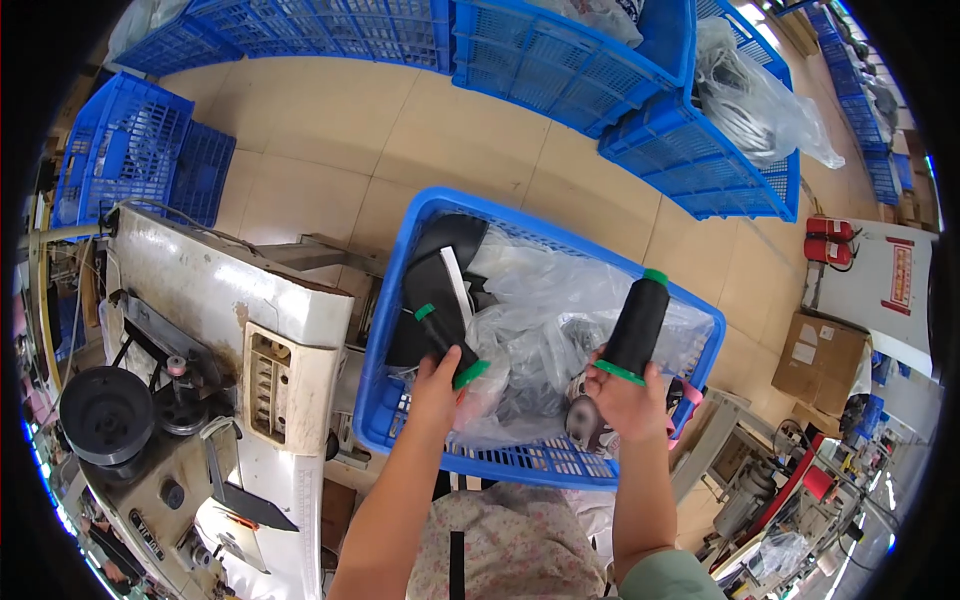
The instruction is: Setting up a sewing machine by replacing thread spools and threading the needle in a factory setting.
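My left hand (435, 388) is closed on the lower end of a slim cone of black thread (443, 337) with a green tip and green base. A fuller cone of black thread (637, 325), also green at both ends, stands tilted in my right hand (632, 400), whose fingers wrap its base. Both hands are over a blue plastic basket (400, 290) in front of me. Inside it lie crumpled clear plastic bags (535, 340), dark flat pieces (428, 275) and a white strip (457, 285). The basket's floor is mostly hidden.
To the left is a worn white sewing machine (230, 285) with a black handwheel (107, 415). Stacked blue crates (560, 70) line the tiled floor (440, 140) ahead. On the right are a cardboard box (820, 360), red extinguishers (830, 240) and another machine (750, 500).
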{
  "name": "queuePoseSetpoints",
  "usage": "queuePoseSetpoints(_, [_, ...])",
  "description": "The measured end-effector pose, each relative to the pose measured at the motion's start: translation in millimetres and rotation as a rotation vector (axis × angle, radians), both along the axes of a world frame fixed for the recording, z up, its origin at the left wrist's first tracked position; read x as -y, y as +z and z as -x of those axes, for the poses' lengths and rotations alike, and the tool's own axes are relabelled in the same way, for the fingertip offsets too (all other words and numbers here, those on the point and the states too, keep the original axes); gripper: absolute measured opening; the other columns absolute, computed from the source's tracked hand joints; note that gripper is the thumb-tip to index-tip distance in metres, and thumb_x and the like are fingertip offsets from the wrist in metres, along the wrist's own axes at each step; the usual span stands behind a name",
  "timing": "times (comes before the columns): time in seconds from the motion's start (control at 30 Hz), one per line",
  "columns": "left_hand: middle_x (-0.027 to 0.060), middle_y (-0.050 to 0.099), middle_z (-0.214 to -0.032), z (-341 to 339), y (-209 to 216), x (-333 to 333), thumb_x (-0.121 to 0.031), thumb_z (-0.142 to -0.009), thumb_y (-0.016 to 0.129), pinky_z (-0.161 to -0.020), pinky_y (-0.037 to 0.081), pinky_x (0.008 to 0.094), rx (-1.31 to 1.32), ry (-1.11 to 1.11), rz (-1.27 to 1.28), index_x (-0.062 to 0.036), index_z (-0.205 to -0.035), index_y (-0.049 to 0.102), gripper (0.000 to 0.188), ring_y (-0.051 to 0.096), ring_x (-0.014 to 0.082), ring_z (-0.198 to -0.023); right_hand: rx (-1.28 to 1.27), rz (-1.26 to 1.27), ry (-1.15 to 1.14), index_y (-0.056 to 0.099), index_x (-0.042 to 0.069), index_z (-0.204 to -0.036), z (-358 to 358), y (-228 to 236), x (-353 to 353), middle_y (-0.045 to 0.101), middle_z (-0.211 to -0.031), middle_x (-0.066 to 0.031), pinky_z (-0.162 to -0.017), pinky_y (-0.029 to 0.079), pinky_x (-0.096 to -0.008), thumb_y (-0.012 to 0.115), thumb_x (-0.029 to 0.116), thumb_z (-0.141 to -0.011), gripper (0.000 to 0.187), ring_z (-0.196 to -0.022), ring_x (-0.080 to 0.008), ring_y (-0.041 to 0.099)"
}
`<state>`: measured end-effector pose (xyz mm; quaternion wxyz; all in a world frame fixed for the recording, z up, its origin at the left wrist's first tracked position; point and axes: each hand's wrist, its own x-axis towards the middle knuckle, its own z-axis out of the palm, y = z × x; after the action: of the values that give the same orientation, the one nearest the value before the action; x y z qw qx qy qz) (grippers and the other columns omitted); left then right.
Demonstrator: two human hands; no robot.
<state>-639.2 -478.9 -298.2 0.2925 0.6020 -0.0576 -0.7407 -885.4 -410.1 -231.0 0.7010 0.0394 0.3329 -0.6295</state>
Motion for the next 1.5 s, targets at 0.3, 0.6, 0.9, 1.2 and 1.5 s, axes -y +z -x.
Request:
queuePoseSetpoints(0.3, [0.013, 0.05, -0.114, 5, -49, -22, -0.01, -0.081, 0.06, -0.082, 0.043, 0.0291, 0.125, -0.059, 0.1, -0.0011, -0.127, 0.037, 0.052, 0.05, 0.0204, -0.103, -0.305, -0.096, 0.156, 0.044, -0.001, -0.122, -23, 28, 10, 0.056, -0.115, -0.0129, -0.092, 0.04, -0.0361, 0.081, 0.017, -0.061, 0.073, -0.107, -0.0237, 0.053])
queuePoseSetpoints(0.6, [0.0158, 0.028, -0.137, 34, 168, 45, 0.007, -0.071, 0.061, -0.075, 0.046, 0.029, 0.357, -0.593, 1.133, -0.0061, -0.138, 0.021, 0.079, 0.055, 0.0213, -0.094, -0.378, 0.056, 0.555, 0.04, -0.001, -0.126, -30, 123, 10, 0.051, -0.119, -0.0071, -0.096, 0.036, -0.0338, 0.079, 0.0, -0.059, 0.078, -0.112, -0.0174, 0.048])
queuePoseSetpoints(0.9, [0.0091, 0.059, -0.075, -42, 219, -18, -0.015, -0.085, 0.057, -0.063, 0.045, 0.0298, 0.197, -0.869, 0.907, -0.0008, -0.088, 0.06, 0.014, 0.056, 0.0165, -0.069, -0.455, 0.095, 0.57, 0.042, -0.001, -0.122, -46, 186, -11, 0.052, -0.116, -0.01, -0.095, 0.038, -0.0347, 0.08, -0.001, -0.054, 0.078, -0.11, -0.0215, 0.05])
queuePoseSetpoints(1.2, [0.0002, 0.059, -0.072, -153, 257, -163, -0.029, -0.092, 0.05, -0.055, 0.044, 0.0242, 0.163, -0.686, 0.597, -0.0047, -0.088, 0.061, 0.027, 0.052, 0.0079, -0.059, -0.64, 0.336, 0.301, 0.043, -0.001, -0.12, -85, 202, 10, 0.054, -0.111, -0.0109, -0.077, 0.049, -0.0332, 0.08, 0.013, -0.06, 0.072, -0.104, -0.0247, 0.053])
queuePoseSetpoints(1.5, [0.0007, 0.06, -0.072, -200, 273, -205, -0.032, -0.092, 0.048, -0.056, 0.045, 0.0233, 0.167, -0.555, 0.485, -0.0056, -0.096, 0.063, 0.031, 0.054, 0.0087, -0.059, 0.29, 0.239, 0.496, 0.046, 0.0, -0.115, -205, 270, 34, 0.046, -0.121, -0.0186, -0.06, 0.054, -0.0357, 0.064, 0.036, -0.069, 0.062, -0.112, -0.0359, 0.048])
